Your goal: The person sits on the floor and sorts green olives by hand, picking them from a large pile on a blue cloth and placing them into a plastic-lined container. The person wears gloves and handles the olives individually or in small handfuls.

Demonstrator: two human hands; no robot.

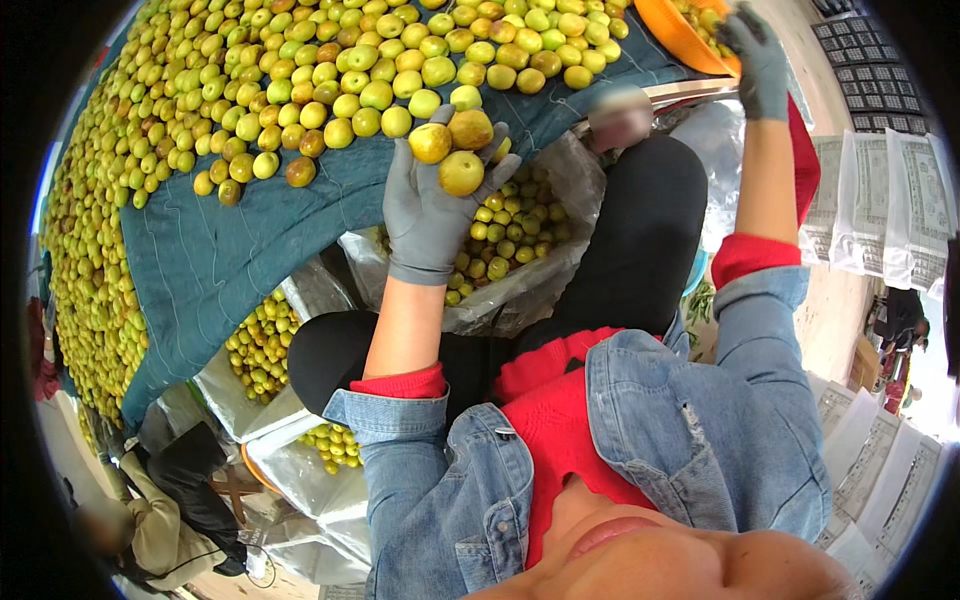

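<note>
My left hand (424,214), in a grey glove, is palm up in front of the heap. Several yellow-green jujubes with brown patches (460,173) lie in its palm and against its fingers. My right hand (759,71), gloved in grey with dark-stained fingertips, reaches to an orange plastic basket (679,37) at the upper right. The basket has jujubes inside. Whether those fingers hold anything is hidden. A large heap of jujubes (300,67) covers the blue-green cloth (225,240) ahead of me. Below my left hand, a plastic-lined container (577,180) holds more jujubes.
More lined containers of jujubes (262,349) stand at my left. Another person (169,517) sits at the lower left, beside the heap. Black plastic crates (862,75) are at the upper right. Stacks of printed, plastic-wrapped packaging (877,202) line the right side.
</note>
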